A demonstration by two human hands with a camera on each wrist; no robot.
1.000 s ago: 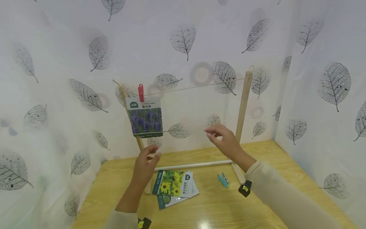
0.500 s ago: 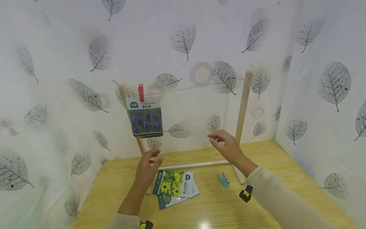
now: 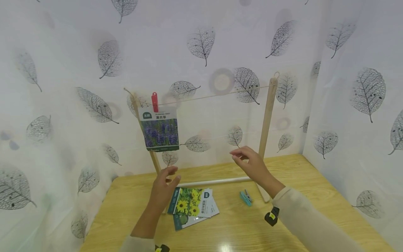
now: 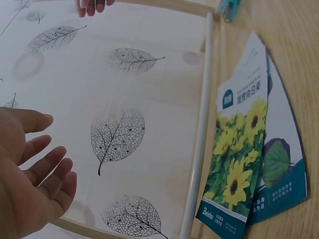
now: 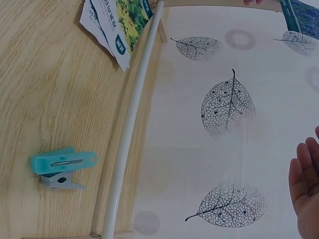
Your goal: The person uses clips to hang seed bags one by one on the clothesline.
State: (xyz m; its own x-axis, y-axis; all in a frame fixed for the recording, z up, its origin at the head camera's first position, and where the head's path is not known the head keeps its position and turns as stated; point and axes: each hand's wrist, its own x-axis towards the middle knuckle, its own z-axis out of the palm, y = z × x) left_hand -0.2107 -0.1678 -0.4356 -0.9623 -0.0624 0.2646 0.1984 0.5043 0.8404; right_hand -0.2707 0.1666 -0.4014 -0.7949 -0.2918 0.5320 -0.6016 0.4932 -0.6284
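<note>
Both hands hover in the air and hold nothing. My left hand (image 3: 163, 185), fingers loosely bent, is near the foot of the left wooden post, over the left edge of the seed packets. My right hand (image 3: 248, 159) hangs in front of the right post (image 3: 266, 119), fingers relaxed. A lavender seed packet (image 3: 160, 134) hangs from the string (image 3: 214, 96) by a red clothespin (image 3: 155, 102). On the table, a sunflower seed packet (image 4: 237, 154) overlaps another packet (image 4: 279, 169) with a leafy picture. Blue and grey clothespins (image 5: 62, 167) lie together below my right hand.
Two wooden posts carry the string, with a white rod (image 3: 217, 182) joining them low down, close above the wooden table (image 3: 236, 227). Behind and at the sides hang pale curtains (image 3: 233, 35) printed with leaves.
Both hands have lowered slightly and drifted a little to the right. The hanging packet, the packets on the table and the clothespins stay where they were.
</note>
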